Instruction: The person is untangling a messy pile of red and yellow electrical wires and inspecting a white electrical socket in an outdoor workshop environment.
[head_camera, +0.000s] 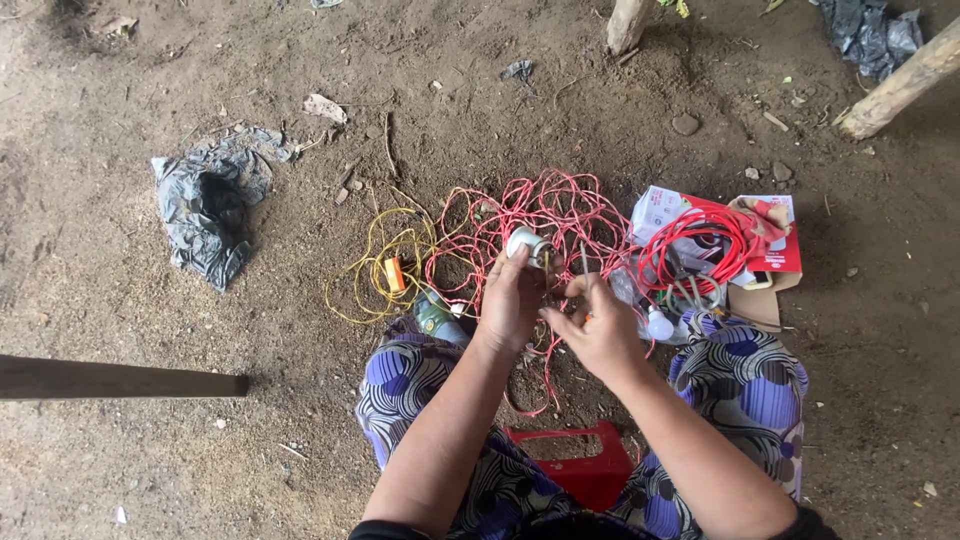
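Both hands met over the red wire tangle (545, 215).
My left hand (512, 298) gripped a white lamp socket (527, 243); my right hand (598, 325), fingers curled, pinched something small I couldn't make out.

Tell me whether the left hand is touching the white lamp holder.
Touching. The head view shows the left hand with its fingers wrapped around the base of the white lamp holder, no gap between them, above the red wire tangle.
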